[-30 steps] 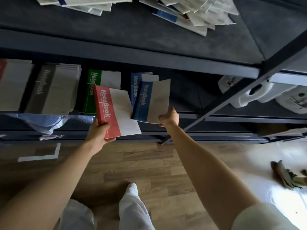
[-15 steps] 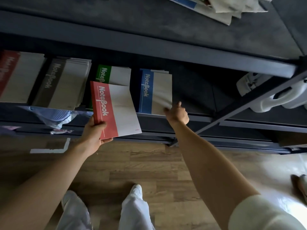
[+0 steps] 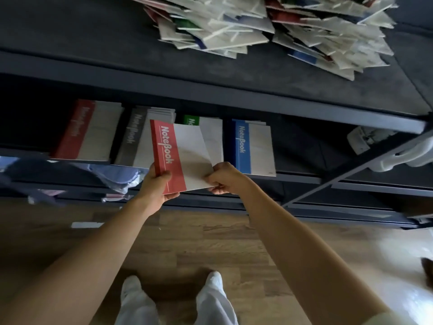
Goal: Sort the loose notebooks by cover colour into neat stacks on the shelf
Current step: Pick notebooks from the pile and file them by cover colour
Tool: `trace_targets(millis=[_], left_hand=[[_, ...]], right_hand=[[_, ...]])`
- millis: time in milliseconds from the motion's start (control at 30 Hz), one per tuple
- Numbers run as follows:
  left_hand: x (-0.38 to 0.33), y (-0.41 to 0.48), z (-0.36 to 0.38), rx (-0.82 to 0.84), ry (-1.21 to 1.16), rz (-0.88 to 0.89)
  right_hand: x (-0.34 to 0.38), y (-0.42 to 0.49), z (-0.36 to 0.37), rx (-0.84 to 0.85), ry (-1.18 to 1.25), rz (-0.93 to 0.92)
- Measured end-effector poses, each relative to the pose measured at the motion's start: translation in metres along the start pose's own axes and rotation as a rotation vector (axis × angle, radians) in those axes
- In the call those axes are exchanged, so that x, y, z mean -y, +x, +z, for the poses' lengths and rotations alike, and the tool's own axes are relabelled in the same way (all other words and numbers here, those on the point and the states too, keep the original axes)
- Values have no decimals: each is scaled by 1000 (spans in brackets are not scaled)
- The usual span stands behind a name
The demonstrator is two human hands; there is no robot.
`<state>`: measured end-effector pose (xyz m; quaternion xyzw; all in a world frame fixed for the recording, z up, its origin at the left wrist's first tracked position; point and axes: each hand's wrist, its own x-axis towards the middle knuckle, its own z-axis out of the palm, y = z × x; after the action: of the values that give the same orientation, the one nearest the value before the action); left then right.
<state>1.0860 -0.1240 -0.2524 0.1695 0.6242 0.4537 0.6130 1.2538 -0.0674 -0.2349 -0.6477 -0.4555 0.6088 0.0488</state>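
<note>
A red-and-white notebook [image 3: 180,153] is held flat in front of the lower shelf [image 3: 300,178]. My left hand [image 3: 157,186] grips its near left corner at the red band. My right hand [image 3: 222,178] pinches its near right corner. Behind it on the shelf lie four stacks: red [image 3: 86,130], grey [image 3: 143,132], green [image 3: 208,130], partly hidden by the held notebook, and blue [image 3: 253,146]. A loose heap of mixed notebooks [image 3: 269,26] lies on the dark top shelf [image 3: 93,43].
White plastic jugs [image 3: 398,156] stand at the right behind a slanted frame bar [image 3: 351,170]. Bluish bags [image 3: 70,172] sit on the level below at the left. Wooden floor and my legs [image 3: 173,301] are below.
My right hand left the blue notebook on the blue stack and came over to pinch the red notebook's right corner. The red notebook shifted right, in front of the green stack.
</note>
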Motion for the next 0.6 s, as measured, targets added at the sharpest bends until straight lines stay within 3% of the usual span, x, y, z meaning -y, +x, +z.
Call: trace_targets(millis=[100,267,533,600], left_hand=[[-17,1,-38,62,48,10],[-46,6,-103,129,128,28],[-75,17,-185,58,301,141],[-81,23,-197,23,315,174]], right_hand=[[16,-5,36,11,90,23],[48,-4,107,-111,193,0],[106,1,182,-211,80,-34],[114,7,194,-241,-58,-73]])
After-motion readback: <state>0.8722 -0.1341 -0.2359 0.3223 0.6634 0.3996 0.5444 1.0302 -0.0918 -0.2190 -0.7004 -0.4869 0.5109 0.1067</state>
